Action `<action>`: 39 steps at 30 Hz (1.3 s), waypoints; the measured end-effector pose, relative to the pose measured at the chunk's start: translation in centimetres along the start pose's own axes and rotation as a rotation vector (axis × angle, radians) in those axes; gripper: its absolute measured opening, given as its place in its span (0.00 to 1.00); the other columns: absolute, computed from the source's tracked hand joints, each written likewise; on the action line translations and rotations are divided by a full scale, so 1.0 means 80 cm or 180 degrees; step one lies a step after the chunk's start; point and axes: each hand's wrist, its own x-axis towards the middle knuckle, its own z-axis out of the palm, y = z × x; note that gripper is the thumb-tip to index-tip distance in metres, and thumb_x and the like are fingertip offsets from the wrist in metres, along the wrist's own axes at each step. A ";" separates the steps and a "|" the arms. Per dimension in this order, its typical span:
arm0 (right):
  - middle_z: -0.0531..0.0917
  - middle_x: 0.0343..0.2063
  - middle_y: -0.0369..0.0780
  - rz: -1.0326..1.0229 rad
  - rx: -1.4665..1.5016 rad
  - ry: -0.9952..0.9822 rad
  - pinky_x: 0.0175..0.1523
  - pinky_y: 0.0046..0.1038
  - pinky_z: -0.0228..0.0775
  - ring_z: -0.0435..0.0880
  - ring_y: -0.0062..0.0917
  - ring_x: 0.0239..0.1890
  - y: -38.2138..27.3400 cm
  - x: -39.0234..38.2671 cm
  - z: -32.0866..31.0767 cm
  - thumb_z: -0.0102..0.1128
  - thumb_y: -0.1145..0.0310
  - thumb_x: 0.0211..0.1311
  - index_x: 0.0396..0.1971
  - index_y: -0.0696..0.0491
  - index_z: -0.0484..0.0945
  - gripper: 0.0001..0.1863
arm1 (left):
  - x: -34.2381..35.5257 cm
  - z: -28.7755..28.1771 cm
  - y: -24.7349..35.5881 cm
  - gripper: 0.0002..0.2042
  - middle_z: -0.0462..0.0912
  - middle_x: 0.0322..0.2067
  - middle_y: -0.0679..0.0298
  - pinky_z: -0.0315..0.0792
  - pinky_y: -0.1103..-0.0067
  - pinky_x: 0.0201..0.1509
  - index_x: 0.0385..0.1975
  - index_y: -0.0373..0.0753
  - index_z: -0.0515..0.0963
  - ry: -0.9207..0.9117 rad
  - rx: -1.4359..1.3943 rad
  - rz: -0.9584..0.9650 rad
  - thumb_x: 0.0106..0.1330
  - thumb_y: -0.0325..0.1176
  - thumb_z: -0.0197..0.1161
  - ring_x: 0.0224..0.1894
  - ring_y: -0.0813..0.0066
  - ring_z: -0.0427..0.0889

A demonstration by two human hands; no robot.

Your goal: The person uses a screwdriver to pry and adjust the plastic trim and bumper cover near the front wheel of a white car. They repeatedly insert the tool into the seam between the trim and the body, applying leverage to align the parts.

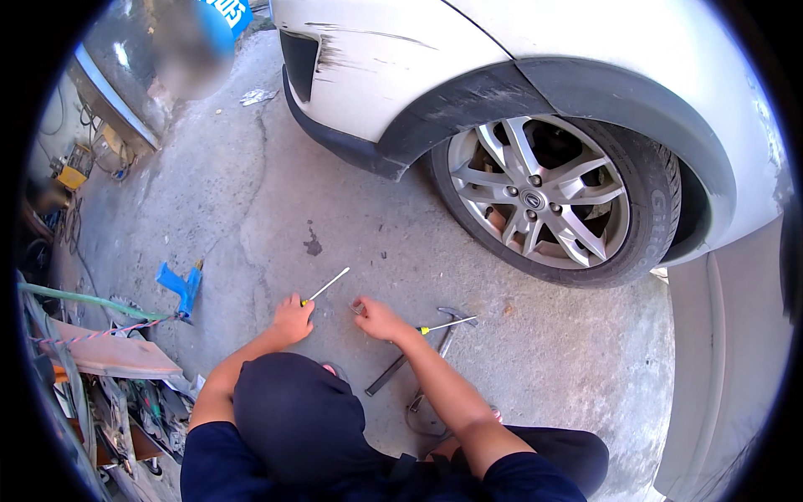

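Note:
My left hand (293, 320) is closed around the yellow handle of a screwdriver (329, 284), whose thin metal shaft points up and to the right over the concrete floor. My right hand (378, 319) is low at the floor beside it, fingertips pinched on a small grey piece (360, 308). A second yellow-handled screwdriver (449, 324) lies just right of my right wrist, across a hammer (422, 347) with a dark handle. A dark rounded shape (293, 418) between my forearms hides the floor below my hands.
A white car's front wheel (539, 197) with a silver alloy rim stands ahead on the right, under a scuffed bumper (368, 75). A blue tool (180, 286) lies on the left near hoses and scrap (100, 351). Another person (188, 50) is at the top left.

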 end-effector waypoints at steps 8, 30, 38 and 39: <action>0.86 0.32 0.44 -0.0572 -0.0237 0.0063 0.39 0.37 0.78 0.86 0.34 0.35 -0.078 0.003 -0.049 0.62 0.59 0.67 0.59 0.55 0.73 0.25 | 0.019 -0.036 0.036 0.14 0.80 0.38 0.52 0.78 0.59 0.46 0.50 0.45 0.72 0.0134 -0.2733 -0.0717 0.68 0.36 0.63 0.40 0.56 0.83; 0.83 0.42 0.49 -0.1925 -0.0582 0.4240 0.49 0.32 0.75 0.83 0.35 0.41 -0.239 -0.205 -0.216 0.64 0.78 0.57 0.58 0.64 0.75 0.26 | 0.065 -0.428 0.368 0.06 0.79 0.34 0.53 0.74 0.68 0.42 0.41 0.34 0.71 0.1172 -0.3100 0.3159 0.75 0.31 0.52 0.36 0.55 0.80; 0.82 0.43 0.48 -0.1949 -0.0635 0.4365 0.49 0.33 0.74 0.82 0.36 0.42 -0.196 -0.161 -0.204 0.63 0.78 0.60 0.61 0.63 0.73 0.27 | 0.096 -0.404 0.364 0.06 0.79 0.34 0.54 0.74 0.68 0.44 0.40 0.34 0.71 0.1074 -0.3111 0.3120 0.77 0.29 0.47 0.36 0.59 0.80; 0.81 0.43 0.48 -0.1930 -0.0750 0.4478 0.49 0.33 0.74 0.82 0.36 0.42 -0.201 -0.157 -0.200 0.64 0.78 0.60 0.61 0.63 0.73 0.27 | 0.098 -0.406 0.361 0.07 0.79 0.34 0.54 0.74 0.68 0.44 0.40 0.34 0.71 0.1050 -0.3084 0.3159 0.77 0.29 0.47 0.36 0.59 0.80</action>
